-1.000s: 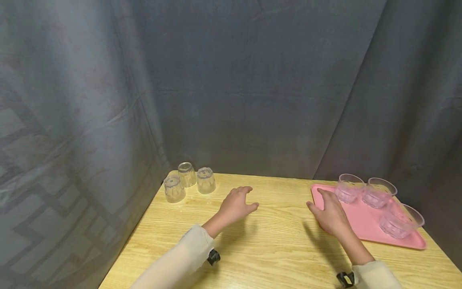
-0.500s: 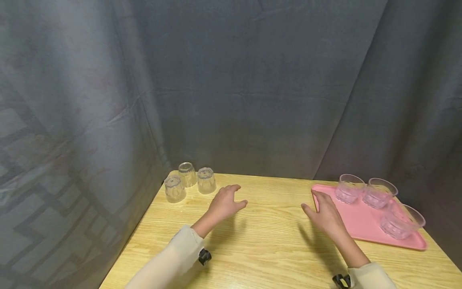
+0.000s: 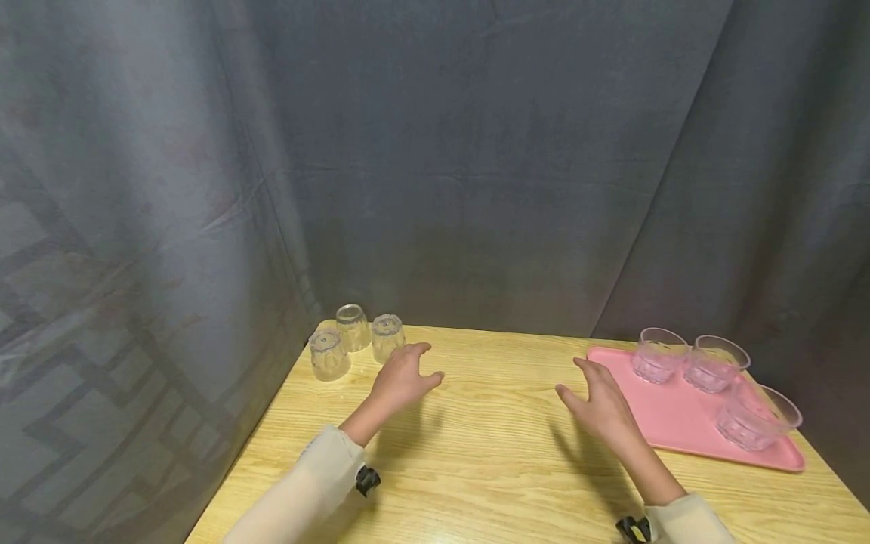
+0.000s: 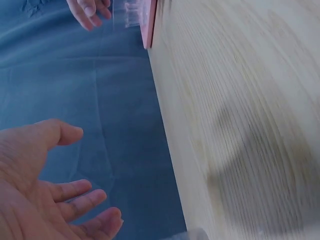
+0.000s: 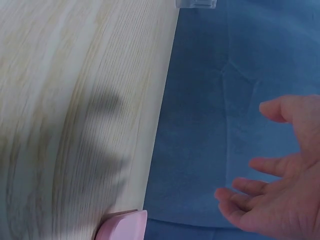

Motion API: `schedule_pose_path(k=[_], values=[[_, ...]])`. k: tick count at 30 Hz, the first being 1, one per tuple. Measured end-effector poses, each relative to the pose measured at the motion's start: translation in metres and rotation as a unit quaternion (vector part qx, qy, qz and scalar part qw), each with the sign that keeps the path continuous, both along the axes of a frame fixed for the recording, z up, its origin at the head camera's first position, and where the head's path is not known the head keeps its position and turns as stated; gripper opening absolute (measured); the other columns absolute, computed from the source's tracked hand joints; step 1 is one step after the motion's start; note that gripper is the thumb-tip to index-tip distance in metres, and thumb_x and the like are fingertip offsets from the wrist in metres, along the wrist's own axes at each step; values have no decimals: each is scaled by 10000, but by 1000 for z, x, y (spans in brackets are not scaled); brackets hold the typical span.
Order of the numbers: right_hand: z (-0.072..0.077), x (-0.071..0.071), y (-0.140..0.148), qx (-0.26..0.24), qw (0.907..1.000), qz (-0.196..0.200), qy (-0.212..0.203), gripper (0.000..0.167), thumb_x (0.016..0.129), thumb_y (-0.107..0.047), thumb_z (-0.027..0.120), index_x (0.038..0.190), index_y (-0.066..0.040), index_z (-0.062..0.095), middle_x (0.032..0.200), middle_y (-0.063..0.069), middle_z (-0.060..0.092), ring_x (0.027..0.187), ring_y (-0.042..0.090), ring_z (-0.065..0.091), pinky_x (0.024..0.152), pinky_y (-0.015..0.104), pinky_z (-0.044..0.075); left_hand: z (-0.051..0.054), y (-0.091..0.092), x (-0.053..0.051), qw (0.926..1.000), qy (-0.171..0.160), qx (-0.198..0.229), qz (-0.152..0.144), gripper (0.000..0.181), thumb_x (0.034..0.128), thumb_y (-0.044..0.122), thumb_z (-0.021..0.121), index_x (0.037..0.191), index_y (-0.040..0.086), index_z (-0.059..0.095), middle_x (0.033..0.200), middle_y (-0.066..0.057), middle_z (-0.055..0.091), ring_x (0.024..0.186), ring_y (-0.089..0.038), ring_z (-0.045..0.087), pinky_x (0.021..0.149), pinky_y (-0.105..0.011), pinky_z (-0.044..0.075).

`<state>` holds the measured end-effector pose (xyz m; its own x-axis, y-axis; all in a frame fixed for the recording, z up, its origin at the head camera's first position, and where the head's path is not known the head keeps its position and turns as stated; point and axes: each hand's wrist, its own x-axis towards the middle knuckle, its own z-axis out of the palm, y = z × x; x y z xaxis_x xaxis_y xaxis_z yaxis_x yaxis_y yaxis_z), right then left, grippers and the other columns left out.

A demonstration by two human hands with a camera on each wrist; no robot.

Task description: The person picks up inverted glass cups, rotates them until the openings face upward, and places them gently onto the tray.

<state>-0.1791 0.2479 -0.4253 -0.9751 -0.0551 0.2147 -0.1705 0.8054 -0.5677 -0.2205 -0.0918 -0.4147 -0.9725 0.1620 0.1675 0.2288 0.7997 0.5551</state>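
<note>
Three clear tumblers [image 3: 330,358] stand inverted, clustered at the far left corner of the table [image 3: 476,483]. At right, a flat pink tray [image 3: 676,423] bears three clear, wide-mouthed cups [image 3: 710,372], upright, two side by side.

The left forearm [image 3: 362,425], in a cream fabric sleeve [image 3: 316,474], slants forward and inward, its bare left hand [image 3: 401,378] raised with relaxed fingers [image 4: 84,204] and thumb [image 4: 61,132] spread apart. The right forearm [image 3: 646,470], bared further beyond its matching sleeve [image 3: 693,521], angles inward too; the bare right hand [image 3: 601,404] mirrors that pose.
</note>
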Motion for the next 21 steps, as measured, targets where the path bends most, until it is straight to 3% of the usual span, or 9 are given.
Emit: schedule_pose_path(k=[21], values=[[-4,-1,-17,-95,9998,143,94,663,990,-305,651,1480,68,406,1491,332,394,1377,524,355,1101,672,321,1,-39,-8,9982,261,-270,468,628,875,347,765,1387,35,580,1405,-170,594,1305,-427,519,1079,-547,430]])
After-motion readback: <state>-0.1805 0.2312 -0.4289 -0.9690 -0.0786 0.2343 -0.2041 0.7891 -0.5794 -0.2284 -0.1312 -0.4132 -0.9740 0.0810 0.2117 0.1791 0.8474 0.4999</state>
